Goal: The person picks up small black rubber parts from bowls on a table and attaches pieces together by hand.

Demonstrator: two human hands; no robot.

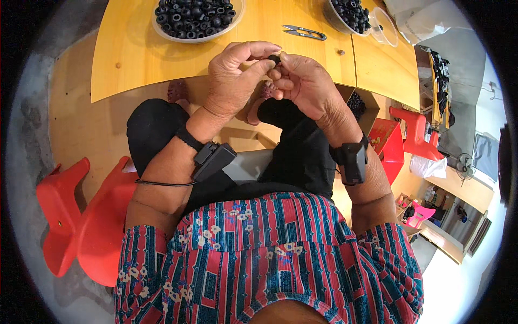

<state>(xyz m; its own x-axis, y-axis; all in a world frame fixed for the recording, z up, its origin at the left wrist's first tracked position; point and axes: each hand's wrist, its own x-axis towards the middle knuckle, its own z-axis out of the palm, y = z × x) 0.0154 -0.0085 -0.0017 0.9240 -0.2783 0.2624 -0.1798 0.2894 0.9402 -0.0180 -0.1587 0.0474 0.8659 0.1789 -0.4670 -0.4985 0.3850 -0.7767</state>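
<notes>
A small black rubber-like piece [275,59] is held between my two hands just past the near edge of the yellow table. My left hand [233,74] pinches it from the left with thumb and fingertips. From the right, the thumb and fingers of my right hand [308,81] close on it too, the other fingers curled below. Fingertips cover much of the piece. Beyond my left hand stands a clear round bowl [199,40] heaped with black ring-shaped pieces [194,17]. Thread snips [305,33] lie on the table beyond my right hand.
A second clear tub [336,21] of black pieces stands at the far right, beside a clear lid [384,28]. A tiny brown bit [341,52] lies on the table [135,59]. Red plastic chairs [102,232] stand at left, another red seat [413,135] at right.
</notes>
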